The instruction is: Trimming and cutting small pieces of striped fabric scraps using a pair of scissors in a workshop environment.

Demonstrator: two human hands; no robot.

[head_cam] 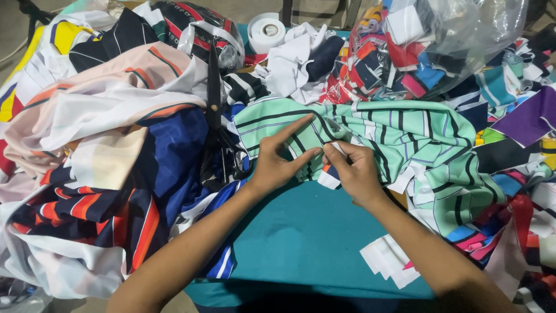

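A mint-green fabric piece (405,139) with black and blue stripes lies across the teal table (301,237). My left hand (277,159) presses on its near edge, index finger stretched out and thumb pinching the cloth. My right hand (354,171) pinches a small white label (330,177) with an orange mark against that same edge, touching my left thumb. Black scissors (215,110) lie just left of my left hand on blue cloth.
Heaped printed fabric (98,145) fills the left side. A clear plastic bag of cloth scraps (423,46) sits at the back right beside a white tape roll (265,29). Several white labels (389,261) lie near my right forearm. Coloured scraps (515,174) crowd the right edge.
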